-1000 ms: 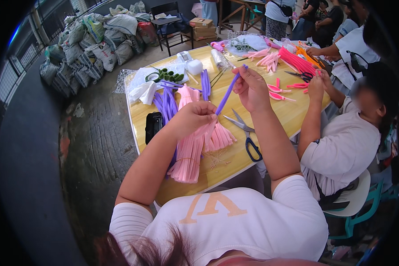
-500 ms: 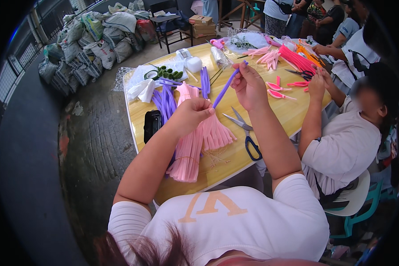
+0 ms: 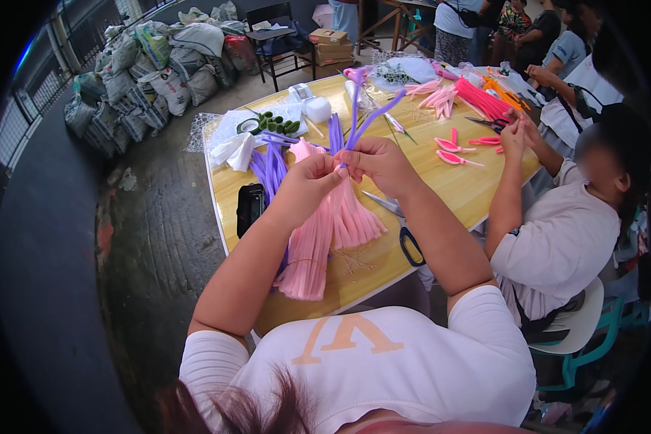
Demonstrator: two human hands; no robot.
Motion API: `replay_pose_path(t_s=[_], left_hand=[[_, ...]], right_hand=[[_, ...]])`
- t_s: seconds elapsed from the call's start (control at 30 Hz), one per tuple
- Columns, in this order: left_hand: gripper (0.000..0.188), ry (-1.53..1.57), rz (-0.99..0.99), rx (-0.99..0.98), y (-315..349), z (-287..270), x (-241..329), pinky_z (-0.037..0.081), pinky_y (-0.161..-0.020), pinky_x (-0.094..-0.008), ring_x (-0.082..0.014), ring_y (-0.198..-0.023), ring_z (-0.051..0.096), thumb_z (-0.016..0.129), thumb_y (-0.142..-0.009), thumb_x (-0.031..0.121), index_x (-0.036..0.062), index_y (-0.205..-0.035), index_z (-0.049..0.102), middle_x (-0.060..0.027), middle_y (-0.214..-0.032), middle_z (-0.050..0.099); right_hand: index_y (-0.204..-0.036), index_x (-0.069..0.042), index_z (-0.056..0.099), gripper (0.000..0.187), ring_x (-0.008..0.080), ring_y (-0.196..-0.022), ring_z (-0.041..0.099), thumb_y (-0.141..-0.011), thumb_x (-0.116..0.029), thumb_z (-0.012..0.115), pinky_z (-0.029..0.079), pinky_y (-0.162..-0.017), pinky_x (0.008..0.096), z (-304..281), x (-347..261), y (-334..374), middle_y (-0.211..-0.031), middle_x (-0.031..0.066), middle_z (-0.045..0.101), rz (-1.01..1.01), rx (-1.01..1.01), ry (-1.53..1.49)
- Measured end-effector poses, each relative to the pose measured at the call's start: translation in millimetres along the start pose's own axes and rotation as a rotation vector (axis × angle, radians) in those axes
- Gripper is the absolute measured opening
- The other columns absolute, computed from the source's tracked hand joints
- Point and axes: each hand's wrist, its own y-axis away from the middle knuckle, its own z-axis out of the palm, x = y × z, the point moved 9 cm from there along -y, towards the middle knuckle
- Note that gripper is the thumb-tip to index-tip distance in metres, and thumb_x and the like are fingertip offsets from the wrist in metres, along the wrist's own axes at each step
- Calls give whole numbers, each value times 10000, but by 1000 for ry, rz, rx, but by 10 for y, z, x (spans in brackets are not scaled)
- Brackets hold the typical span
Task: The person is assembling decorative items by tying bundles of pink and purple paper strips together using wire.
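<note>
My left hand [image 3: 305, 186] and my right hand [image 3: 380, 160] meet above the wooden table [image 3: 477, 189], both pinching the lower ends of purple pipe cleaners [image 3: 369, 116] that rise up and away. Under my hands lie two bundles of pink pipe cleaners [image 3: 318, 239]. A bunch of loose purple pipe cleaners [image 3: 271, 163] lies to the left of them.
Scissors [image 3: 401, 230] lie right of the pink bundles and a black case [image 3: 250, 205] to their left. White cloth [image 3: 233, 150] and green bits sit farther back. A person in a white shirt [image 3: 557, 239] sits on my right, handling pink pieces [image 3: 452, 145]. Filled sacks [image 3: 148, 79] are piled on the floor.
My right hand has come down and in toward my left hand, and the two now hold the purple pipe cleaners together. The view has shifted slightly.
</note>
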Motion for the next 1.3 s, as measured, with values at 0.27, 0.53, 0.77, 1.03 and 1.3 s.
replay_pose_path(t_s=[0.27, 0.53, 0.77, 1.03, 1.3], left_hand=[[143, 214, -115, -44, -24, -22, -140, 388, -648, -205, -51, -722, 487, 609, -874, 155, 23, -928, 609, 34, -808, 562], [139, 613, -316, -176, 45, 51, -134, 515, -708, -324, -210, -760, 632, 566, -858, 77, -10, -963, 592, -103, -870, 629], [200, 511, -201, -244, -12, 75, -170, 517, -834, -370, -183, -905, 614, 531, -881, 85, -31, -1041, 560, -113, -977, 617], [159, 587, -111, -98, -46, 78, -146, 506, -799, -342, -197, -855, 615, 541, -881, 86, -19, -996, 572, -118, -940, 619], [107, 571, -82, -55, -67, 59, -170, 482, -738, -287, -153, -791, 601, 549, -886, 97, 3, -927, 580, -73, -868, 616]], right_hand=[[-856, -5, 668, 209, 62, -610, 497, -841, -213, 664, 400, -559, 201, -52, -65, 1, -711, 9, 601, -66, 78, 163], [-932, -11, 649, 179, 64, -720, 549, -840, -164, 659, 431, -630, 212, 109, -53, 28, -792, 15, 623, -20, -94, 27], [-915, 1, 634, 164, 82, -659, 555, -795, -112, 634, 460, -622, 230, -12, 16, 5, -796, 42, 621, 4, -32, 81], [-889, -30, 572, 92, 124, -579, 540, -804, -63, 558, 486, -535, 280, 94, 159, -2, -694, 38, 551, 87, 3, -395], [-899, -31, 583, 109, 113, -587, 547, -817, -94, 617, 499, -527, 291, 63, 158, -27, -706, 36, 558, 66, 9, -345]])
